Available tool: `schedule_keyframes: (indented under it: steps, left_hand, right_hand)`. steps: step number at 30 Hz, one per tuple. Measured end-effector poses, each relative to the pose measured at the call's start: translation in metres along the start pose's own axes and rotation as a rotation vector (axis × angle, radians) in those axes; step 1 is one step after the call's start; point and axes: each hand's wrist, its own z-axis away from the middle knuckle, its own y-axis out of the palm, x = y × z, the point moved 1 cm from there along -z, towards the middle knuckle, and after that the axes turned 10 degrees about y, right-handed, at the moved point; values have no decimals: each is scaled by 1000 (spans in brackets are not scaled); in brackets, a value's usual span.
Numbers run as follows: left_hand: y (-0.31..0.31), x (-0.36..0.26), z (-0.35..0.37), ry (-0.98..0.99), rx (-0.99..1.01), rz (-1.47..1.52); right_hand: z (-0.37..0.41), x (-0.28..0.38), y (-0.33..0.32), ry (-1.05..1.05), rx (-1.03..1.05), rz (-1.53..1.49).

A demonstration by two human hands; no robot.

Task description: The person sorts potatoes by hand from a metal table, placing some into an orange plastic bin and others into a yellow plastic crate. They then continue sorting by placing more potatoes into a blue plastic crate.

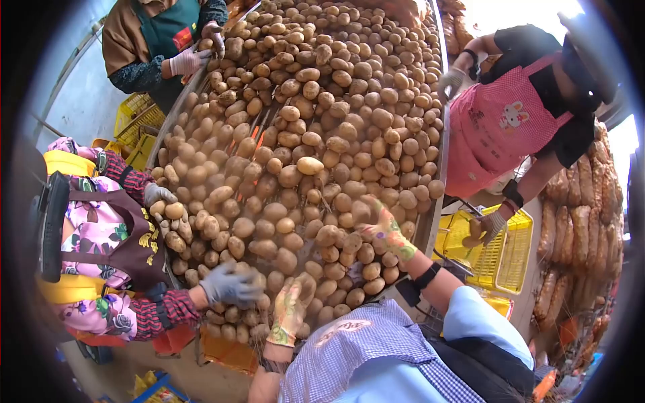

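Loose brown potatoes lie in a thick layer over the sorting table. My left hand, in a patterned glove, is at the near edge, its fingers curled against a potato. Farther right, my right hand reaches over the pile in a matching glove. Its fingers are closed around a potato, slightly smeared by motion. A paler, yellowish potato stands out in the middle of the pile.
At left, a co-worker's grey-gloved hand is blurred over the potatoes. Another person works at the far left. On the right, a person in a pink apron holds potatoes above a yellow crate. Filled sacks are stacked behind.
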Motion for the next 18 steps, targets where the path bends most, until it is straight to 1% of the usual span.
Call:
schedule_keyframes:
  steps: [1, 3, 4, 5, 6, 7, 9, 10, 11, 12, 13, 14, 15, 16, 17, 18]
  left_hand:
    - [5, -4, 6, 13, -21, -60]
    - [10, -5, 11, 19, -12, -135]
    - [5, 0, 11, -4, -38, -127]
    - [1, 5, 10, -34, -50, -126]
    - [-3, 10, 9, -58, -27, -104]
    - [-9, 16, 8, -90, 0, -84]
    - [-19, 28, -1, -181, 48, -34]
    - [-14, 29, -2, -198, 69, -59]
    - [6, 23, 3, -224, 66, -140]
    - [15, 24, 3, -225, 117, -173]
    - [23, 26, 2, -221, 163, -202]
    - [28, 31, 0, -234, 189, -220]
    - [32, 37, -4, -241, 225, -206]
    - [37, 42, -4, -247, 256, -188]
    - [43, 42, -3, -252, 271, -198]
    - [52, 39, 1, -256, 292, -232]
  right_hand:
    - [14, 15, 5, 122, 86, -335]
    - [36, 1, 3, 173, 342, -755]
    - [59, 15, 1, 186, 416, -956]
    - [72, -3, 9, 150, 401, -1106]
    - [93, 6, 4, 156, 460, -1274]
    - [85, -52, 21, -263, 648, -1552]
    - [147, -33, -10, 296, 422, -1740]
    - [159, -40, -28, 250, 363, -1746]
    - [172, -49, -41, 331, 167, -1720]
    - [185, -60, -52, 419, -21, -1692]
    - [187, -95, -63, 295, -145, -1765]
    - [202, -73, -93, 571, -370, -1827]
    - [212, -106, -114, 525, -532, -1648]
    - [228, -142, -141, 432, -503, -1585]
    - [241, -177, -172, 257, -639, -1481]
    - [251, -187, -210, 103, -719, -1512]
